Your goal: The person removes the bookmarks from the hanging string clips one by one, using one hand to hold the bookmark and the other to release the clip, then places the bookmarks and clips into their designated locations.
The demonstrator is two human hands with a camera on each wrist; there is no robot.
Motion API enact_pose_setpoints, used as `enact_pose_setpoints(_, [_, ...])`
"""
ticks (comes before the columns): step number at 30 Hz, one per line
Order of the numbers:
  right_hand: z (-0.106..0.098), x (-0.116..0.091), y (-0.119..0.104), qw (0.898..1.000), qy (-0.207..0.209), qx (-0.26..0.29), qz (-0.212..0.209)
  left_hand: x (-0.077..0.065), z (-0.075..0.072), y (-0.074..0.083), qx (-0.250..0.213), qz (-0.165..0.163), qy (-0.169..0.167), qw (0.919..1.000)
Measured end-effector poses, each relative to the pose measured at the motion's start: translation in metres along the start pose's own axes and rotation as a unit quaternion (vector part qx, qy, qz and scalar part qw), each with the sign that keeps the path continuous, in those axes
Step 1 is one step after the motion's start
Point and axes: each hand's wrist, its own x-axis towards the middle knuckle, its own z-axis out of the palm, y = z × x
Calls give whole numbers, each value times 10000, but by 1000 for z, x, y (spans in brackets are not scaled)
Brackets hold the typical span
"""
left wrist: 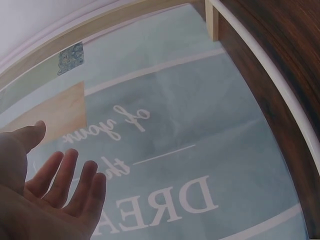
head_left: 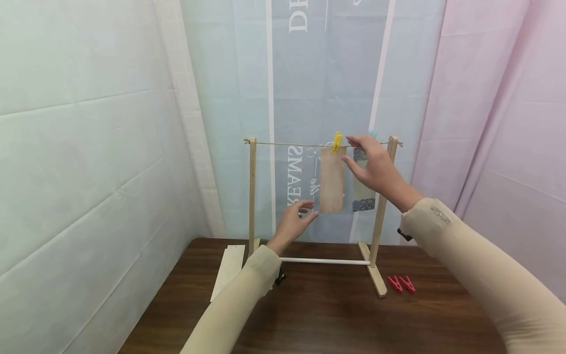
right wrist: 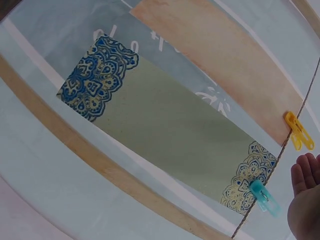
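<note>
A peach-toned paper strip [head_left: 331,182] hangs from a string [head_left: 287,144] under a yellow clothespin [head_left: 337,141]. To its right hangs a green strip with blue patterned ends [right wrist: 165,125], clipped by a teal clothespin [right wrist: 264,197]. My right hand [head_left: 373,164] is raised just right of the yellow clothespin, thumb and fingers apart, holding nothing; in the head view it covers part of the green strip. Near the peach strip's lower left edge is my left hand [head_left: 294,221], its fingers loosely bent and nothing in them. The left wrist view shows that palm empty.
A wooden stand with two posts [head_left: 252,191] carries the string, and a white rod [head_left: 325,261] joins its base. Two red clothespins [head_left: 401,283] lie right of the stand on the dark wooden table [head_left: 318,314]. Pale strips [head_left: 228,270] lie at the left.
</note>
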Motion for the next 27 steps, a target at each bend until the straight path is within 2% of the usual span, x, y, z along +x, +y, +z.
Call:
enact_pose_setpoints(6, [7,7,1,9999,-28,8,140,2,5,1,101,-180,-194,9996])
enact_pose_setpoints(16, [10,16,2,9995,-13,-86,292,5,13,0,-70,-97,-287,9995])
enact_pose_setpoints(27, [14,23,7,9944,-248,194,1013,6,19,-2,55,-429,-554,9975])
